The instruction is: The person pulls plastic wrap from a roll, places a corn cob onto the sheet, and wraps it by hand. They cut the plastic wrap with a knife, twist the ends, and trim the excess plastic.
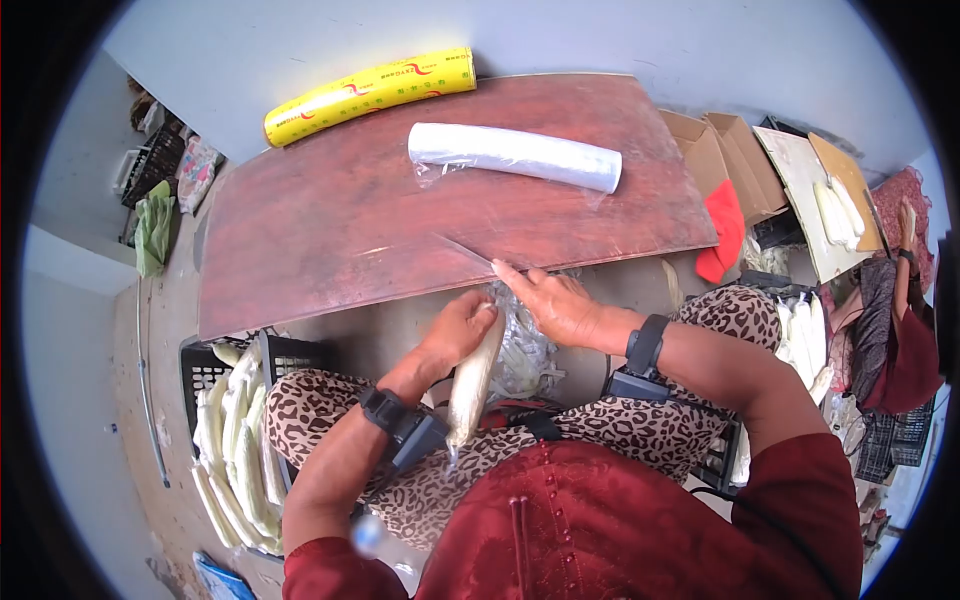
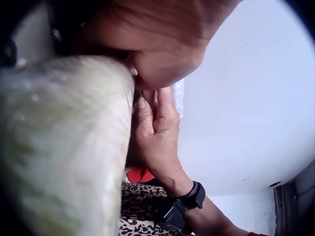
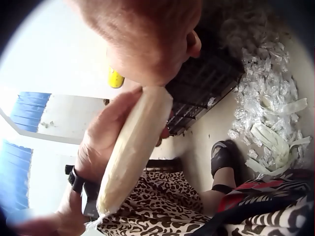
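A long pale vegetable (image 1: 473, 385), (image 2: 64, 142), (image 3: 135, 147) hangs tilted over the lap, its upper end gripped by the left hand (image 1: 462, 328), (image 2: 162, 44), (image 3: 106, 130). Clear wrap bunches at its lower tip. Close by on the right, the right hand (image 1: 560, 308), (image 2: 160, 135), (image 3: 147, 44) holds a thin knife (image 1: 464, 249), whose blade points up and left over the table's near edge. Its handle is hidden in the fingers. The two hands are near each other at the vegetable's top end.
On the red-brown table (image 1: 300, 235) lie a yellow roll (image 1: 370, 95) and a white film roll (image 1: 515, 157). Crates of pale vegetables (image 1: 240, 440) stand left and right of the knees. Plastic scraps and peelings (image 3: 270, 142) cover part of the floor. Cardboard boxes (image 1: 725, 165) stand at right.
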`<state>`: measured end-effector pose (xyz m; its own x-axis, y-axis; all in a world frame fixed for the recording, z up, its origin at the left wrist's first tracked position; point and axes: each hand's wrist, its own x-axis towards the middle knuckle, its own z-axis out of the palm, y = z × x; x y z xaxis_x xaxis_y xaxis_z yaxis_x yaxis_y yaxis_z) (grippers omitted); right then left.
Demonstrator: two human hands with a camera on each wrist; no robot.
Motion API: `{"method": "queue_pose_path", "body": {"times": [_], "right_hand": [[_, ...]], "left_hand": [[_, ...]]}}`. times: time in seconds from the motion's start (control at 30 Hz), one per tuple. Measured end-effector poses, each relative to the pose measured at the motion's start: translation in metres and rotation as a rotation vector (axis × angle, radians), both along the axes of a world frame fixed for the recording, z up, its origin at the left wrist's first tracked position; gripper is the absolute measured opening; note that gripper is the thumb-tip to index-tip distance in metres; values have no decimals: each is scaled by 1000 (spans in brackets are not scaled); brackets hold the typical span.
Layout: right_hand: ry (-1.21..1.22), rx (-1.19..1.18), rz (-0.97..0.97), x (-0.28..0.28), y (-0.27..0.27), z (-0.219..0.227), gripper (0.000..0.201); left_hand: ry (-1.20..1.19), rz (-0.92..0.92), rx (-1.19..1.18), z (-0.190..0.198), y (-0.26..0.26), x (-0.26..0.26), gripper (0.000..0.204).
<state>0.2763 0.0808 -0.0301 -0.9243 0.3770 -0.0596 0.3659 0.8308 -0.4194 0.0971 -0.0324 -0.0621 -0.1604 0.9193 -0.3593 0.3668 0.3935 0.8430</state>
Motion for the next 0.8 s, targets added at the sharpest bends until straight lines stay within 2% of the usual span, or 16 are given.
{"method": "queue_pose_path", "body": {"times": [0.1, 0.2, 0.27, 0.37, 0.5, 0.57, 0.67, 0.7, 0.8], "right_hand": [[27, 19, 17, 1, 6, -2, 85], [132, -29, 40, 8, 12, -8, 81], [130, -80, 66, 12, 18, 2, 76], [410, -169, -60, 15, 20, 4, 62], [320, -180, -139, 26, 31, -1, 51], [252, -144, -128, 32, 30, -5, 49], [30, -160, 48, 35, 23, 13, 49], [44, -130, 130, 36, 20, 21, 48], [57, -113, 99, 32, 16, 29, 44]], "left_hand": [[99, -90, -55, 5, -11, 8, 34], [-201, -104, -155, 12, -12, 6, 36], [-278, -106, -129, 13, -11, 7, 38], [-338, -83, -134, 31, -5, 11, 41], [-270, -87, -116, 61, -6, 15, 43], [-341, -137, -115, 73, -3, 11, 44], [-465, -139, -71, 84, -3, 5, 42], [-510, -129, -49, 89, -3, 4, 41], [-589, -47, 7, 109, -7, 2, 36]]}}
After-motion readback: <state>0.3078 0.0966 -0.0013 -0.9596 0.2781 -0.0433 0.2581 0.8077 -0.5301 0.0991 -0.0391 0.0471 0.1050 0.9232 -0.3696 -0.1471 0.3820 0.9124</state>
